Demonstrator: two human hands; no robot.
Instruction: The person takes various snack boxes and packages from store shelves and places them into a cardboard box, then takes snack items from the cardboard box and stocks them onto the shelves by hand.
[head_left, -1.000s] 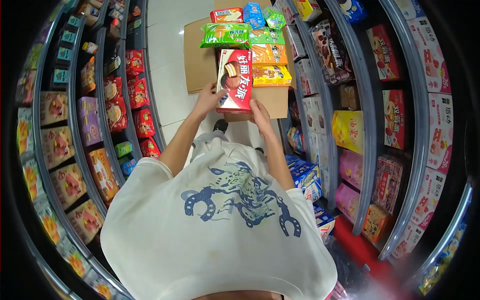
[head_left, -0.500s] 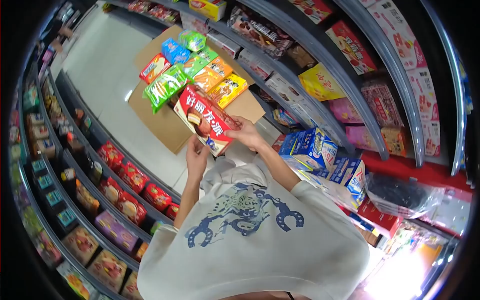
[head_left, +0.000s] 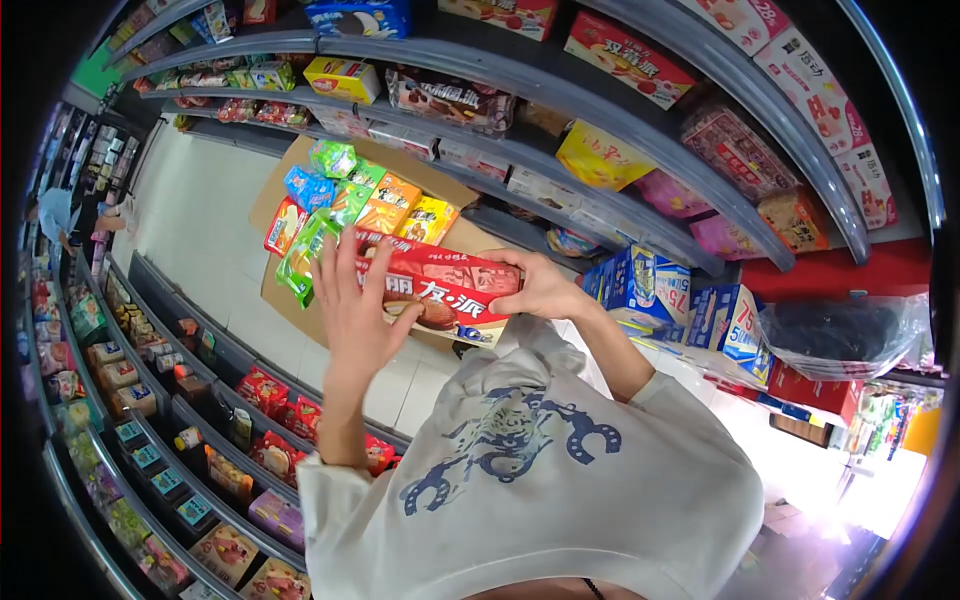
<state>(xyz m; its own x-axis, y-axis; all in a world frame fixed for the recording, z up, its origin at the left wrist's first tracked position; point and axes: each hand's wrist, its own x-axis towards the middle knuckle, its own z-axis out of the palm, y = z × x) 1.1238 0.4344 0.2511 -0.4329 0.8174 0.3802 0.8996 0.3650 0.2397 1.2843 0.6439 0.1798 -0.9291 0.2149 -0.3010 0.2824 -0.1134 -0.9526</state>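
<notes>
A red and white choco pie box (head_left: 450, 290) is held level in front of my chest, its printed front and red top side both showing. My right hand (head_left: 548, 287) grips its right end, thumb on the front and fingers around the far edge. Across the left end of the box lies my left hand (head_left: 355, 300), fingers spread and stretched upward, thumb by the front face. Whether its palm presses on the box is hard to see. Just beyond, an open cardboard carton (head_left: 290, 160) bears a green snack bag (head_left: 305, 262), an orange box (head_left: 388, 205) and a yellow box (head_left: 428, 220).
Stocked shelves (head_left: 520, 75) curve along the far and right side, and more shelves (head_left: 190, 420) run along the left. Blue cartons (head_left: 640, 285) stand at my right near a plastic-wrapped dark bundle (head_left: 840, 335). A person in blue (head_left: 58, 215) is far down the aisle.
The choco pie box has turned from a slant to nearly level, tipping its red side into view. My left hand has left its lower corner and spread over the left end. The view has swung.
</notes>
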